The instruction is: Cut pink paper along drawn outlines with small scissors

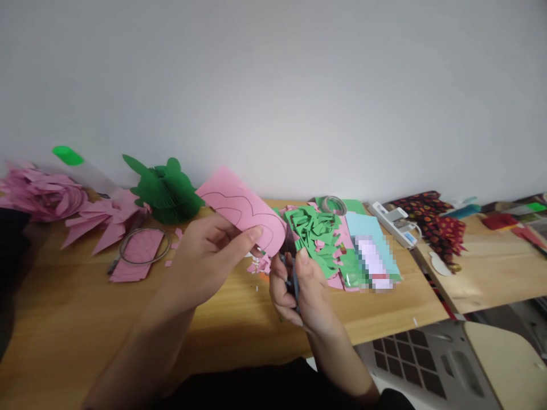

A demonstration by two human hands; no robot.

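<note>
Paper (252,208), pink with drawn curves, is pinched in the left hand (200,265) above the table (231,324); the right hand (316,290) grips scissors (289,240) at its edge, apparently mid-cut, the curve calling for gradual turning.

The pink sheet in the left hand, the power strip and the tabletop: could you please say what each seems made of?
The pink sheet looks like matte paper or card, thin with drawn lines. The power strip seems smooth plastic, white and moulded-looking. The tabletop looks like wood or laminate, grained with faint sheen.
</note>
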